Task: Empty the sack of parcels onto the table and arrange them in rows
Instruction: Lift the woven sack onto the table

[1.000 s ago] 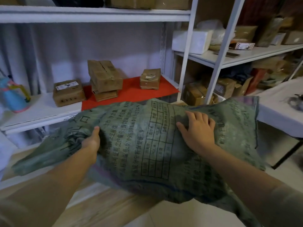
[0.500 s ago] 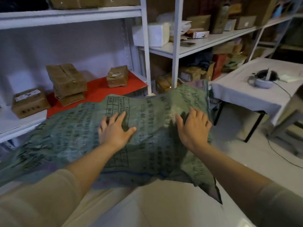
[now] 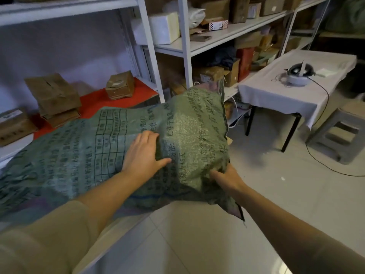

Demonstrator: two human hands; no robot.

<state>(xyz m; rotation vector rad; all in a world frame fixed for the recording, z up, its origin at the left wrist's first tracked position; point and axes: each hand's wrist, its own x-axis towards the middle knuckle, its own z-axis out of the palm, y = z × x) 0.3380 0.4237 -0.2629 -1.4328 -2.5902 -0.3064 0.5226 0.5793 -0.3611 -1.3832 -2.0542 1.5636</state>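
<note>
Green woven printed sack (image 3: 110,147): long axis runs 9-to-3 o'clock across the shelf edge | your left hand (image 3: 143,155) presses flat on top, fingers extended | your right hand (image 3: 227,177), nearer the 3 o'clock end, apparently grips its lower corner | parcels inside, unseen.

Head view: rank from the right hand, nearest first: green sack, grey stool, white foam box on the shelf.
From the right hand:
1. Green sack: the hand grips its near right edge.
2. Grey stool: on the floor, far right.
3. White foam box: on the shelf, farthest back, top centre.
</note>
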